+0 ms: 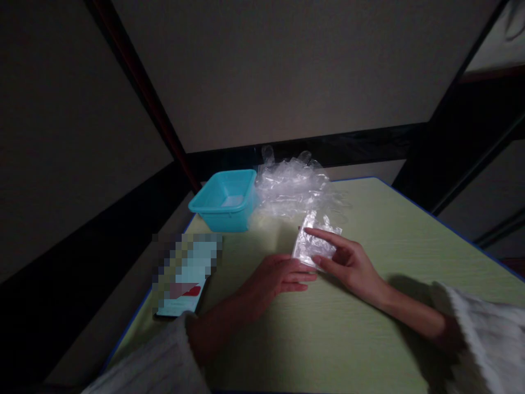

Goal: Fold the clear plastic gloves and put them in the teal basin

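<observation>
A folded clear plastic glove (312,247), shiny and crinkled, is between my two hands over the middle of the table. My right hand (348,262) holds it from the right: the index finger lies across its upper part and the thumb presses near its lower edge. The other right fingers are mostly hidden. At the glove's lower left corner is my left hand (279,276), its fingers stretched out and slightly apart, touching the near edge. Behind, a loose heap of clear plastic gloves (293,183) lies at the table's far side.
A turquoise plastic basket (223,219) stands at the far left, beside the heap, with something pale inside. On the left edge lies a phone (186,279) with a lit, partly blurred screen. The light green table (410,235) has a blue rim. A wall rises behind it.
</observation>
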Motion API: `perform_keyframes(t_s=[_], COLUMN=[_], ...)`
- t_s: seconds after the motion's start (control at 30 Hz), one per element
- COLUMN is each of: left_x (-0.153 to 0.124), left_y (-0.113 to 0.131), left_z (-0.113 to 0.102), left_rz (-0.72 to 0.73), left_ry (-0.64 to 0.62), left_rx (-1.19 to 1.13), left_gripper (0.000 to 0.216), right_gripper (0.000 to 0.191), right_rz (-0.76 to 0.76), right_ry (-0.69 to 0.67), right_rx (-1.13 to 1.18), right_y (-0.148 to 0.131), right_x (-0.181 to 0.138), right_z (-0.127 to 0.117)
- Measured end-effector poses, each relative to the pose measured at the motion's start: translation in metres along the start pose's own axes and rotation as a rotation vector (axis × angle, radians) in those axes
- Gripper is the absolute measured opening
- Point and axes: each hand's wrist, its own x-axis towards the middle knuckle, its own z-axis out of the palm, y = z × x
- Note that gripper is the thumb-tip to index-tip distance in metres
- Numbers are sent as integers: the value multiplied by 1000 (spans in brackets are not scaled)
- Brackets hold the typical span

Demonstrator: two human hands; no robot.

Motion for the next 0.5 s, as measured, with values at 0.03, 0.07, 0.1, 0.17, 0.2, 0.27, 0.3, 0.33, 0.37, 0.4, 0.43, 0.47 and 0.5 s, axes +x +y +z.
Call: perform_keyframes(t_s=[0.03,0.07,0.1,0.17,0.2,0.27,0.3,0.33,0.37,0.4,0.43,0.47,0.5], left_x=[-1,-2,-2,-2,-1,-1,-1,-1,-2,-3,-3,-4,-4], left_y=[1,2,2,1,1,1,1,2,3,4,5,6,7], left_z=[1,2,2,2,2,1,2,2,3,5,6,7,7], left_rz=[3,5,6,-7,-13,-21,-25,-26,-29,-31,-33,-31,-31], left_ry=[5,11,17,24,24,25,20,13,0,-12,-24,-31,-35], left_rx=[3,5,7,16,21,28,35,43,53,62,69,71,69], left_gripper=[21,20,18,18,18,20,20,21,22,22,23,23,23], right_gripper=[43,43,42,41,40,40,40,39,39,39,39,39,39], right_rz=[4,3,0,-9,-10,-15,-16,-16,-16,-20,-25,-28,-33], right_ry=[-3,-2,2,3,0,-6,-5,-5,-4,0,6,11,16], right_rx=[11,22,33,51,59,73,76,79,82,86,90,94,95], right_y=[-1,-2,-2,-3,-3,-3,-3,-3,-2,-2,-1,-1,0], right_x=[0,0,0,1,1,2,2,2,2,3,3,3,3], right_z=[0,0,0,0,-1,-2,-2,-2,-3,-3,-3,-3,-3])
